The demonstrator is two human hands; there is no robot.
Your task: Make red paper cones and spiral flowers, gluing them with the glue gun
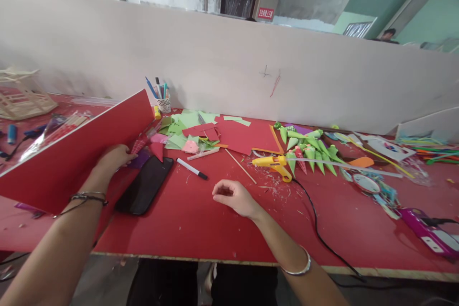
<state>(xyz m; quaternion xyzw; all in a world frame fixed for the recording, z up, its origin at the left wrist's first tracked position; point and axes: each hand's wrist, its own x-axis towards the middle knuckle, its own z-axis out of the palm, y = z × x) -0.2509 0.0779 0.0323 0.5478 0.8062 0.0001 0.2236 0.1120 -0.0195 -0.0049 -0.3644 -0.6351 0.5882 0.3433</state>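
Note:
My left hand reaches in beside a leaning red board, its fingers bent together near a red patterned paper cone and a piece of purple paper. What those fingers pinch, if anything, is hidden. Just in front of that hand lies a black phone. Over the red tabletop, my right hand is loosely curled, with a gap between thumb and fingers and nothing in it. Near it are a white marker with a black cap, a thin wooden stick and a yellow glue gun.
Green paper cones are heaped behind the glue gun, whose black cord runs over the front edge. Red card sheet and green scraps lie at the back, beside a pen cup. A purple power strip sits right.

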